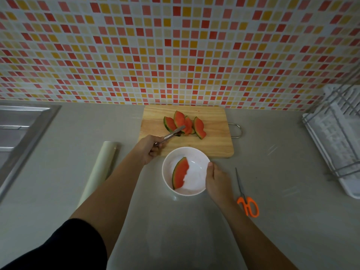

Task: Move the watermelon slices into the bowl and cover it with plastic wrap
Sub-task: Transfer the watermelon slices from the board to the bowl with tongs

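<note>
The left hand (pixel 151 148) reaches forward, gripping metal tongs (pixel 171 135) whose tips meet the watermelon slices (pixel 185 123) on the cutting board (pixel 210 145) beyond it. Beside its wrist, the white bowl (pixel 196 184) holds one slice (pixel 180 173). The right hand (pixel 215 177) clasps the bowl's rim.

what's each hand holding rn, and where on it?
Left hand: metal tongs, gripped at the handle end, tips at the slices on the board. Right hand: white bowl, at its right rim.
</note>
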The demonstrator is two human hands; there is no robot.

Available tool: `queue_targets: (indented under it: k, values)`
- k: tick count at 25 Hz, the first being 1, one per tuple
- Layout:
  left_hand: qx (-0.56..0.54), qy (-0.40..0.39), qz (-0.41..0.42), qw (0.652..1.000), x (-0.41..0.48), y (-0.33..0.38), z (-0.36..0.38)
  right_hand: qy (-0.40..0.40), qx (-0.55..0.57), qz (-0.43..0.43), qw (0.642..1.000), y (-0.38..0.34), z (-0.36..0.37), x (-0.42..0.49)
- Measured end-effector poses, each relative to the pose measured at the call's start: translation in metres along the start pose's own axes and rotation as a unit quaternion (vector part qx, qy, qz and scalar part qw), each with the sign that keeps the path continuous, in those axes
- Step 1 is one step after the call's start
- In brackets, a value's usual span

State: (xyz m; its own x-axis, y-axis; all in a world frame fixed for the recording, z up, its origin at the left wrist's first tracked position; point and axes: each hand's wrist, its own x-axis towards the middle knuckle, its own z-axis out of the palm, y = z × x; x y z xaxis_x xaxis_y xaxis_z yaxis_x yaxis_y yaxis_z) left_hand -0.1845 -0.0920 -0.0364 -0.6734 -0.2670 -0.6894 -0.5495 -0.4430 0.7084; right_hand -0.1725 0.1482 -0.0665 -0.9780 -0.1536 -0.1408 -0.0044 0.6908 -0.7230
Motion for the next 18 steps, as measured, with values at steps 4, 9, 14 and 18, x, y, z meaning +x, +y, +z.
queue_targets:
  k: [4, 9, 14, 18]
  values:
    - [0.01, 0.019, 0.039, 0.999, -0.013, 0.004, -0.002, 0.005, -0.003, -0.007, 1.0, 0.0, 0.0, 0.0]
    - [0.062, -0.012, 0.111, 0.992, -0.055, 0.002, -0.028, 0.003, 0.047, 0.022, 0.999, 0.0, -0.002, 0.0]
    - [0.181, -0.024, 0.12, 0.976, -0.105, -0.028, -0.052, -0.005, 0.057, 0.033, 0.998, -0.003, -0.002, 0.002]
    - [0.331, 0.019, 0.129, 0.935, -0.123, -0.034, -0.031, -0.008, 0.066, 0.035, 0.997, -0.001, -0.001, 0.002]
